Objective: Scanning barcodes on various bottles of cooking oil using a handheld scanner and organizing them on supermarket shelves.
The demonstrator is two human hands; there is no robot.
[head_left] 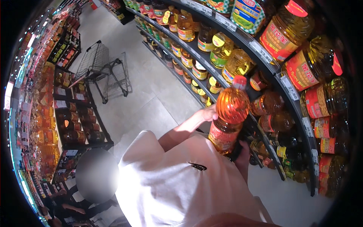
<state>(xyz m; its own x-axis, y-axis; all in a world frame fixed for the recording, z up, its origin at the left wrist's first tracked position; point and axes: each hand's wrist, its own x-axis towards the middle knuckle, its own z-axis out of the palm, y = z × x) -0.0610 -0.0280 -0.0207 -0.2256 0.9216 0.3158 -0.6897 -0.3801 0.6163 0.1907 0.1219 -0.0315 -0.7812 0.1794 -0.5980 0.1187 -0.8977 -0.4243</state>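
Note:
Upright in front of my chest is a large clear bottle of amber cooking oil (231,108), with a red cap, a ribbed upper part and a red label. My left hand (209,113) grips it around the middle from the left side, the fingers partly hidden behind it. Low on its right side, my right hand (243,152) is against the bottle near the base. Shadow and the bottle hide most of those fingers. Close to the held bottle's cap stands another oil bottle (237,65) on the shelf.
Curved-looking shelves (281,75) packed with oil and sauce bottles run along the right. A shopping cart (94,62) stands in the aisle at the far left. More stocked racks (81,126) line the left side. A person in dark clothes (64,208) is at the lower left.

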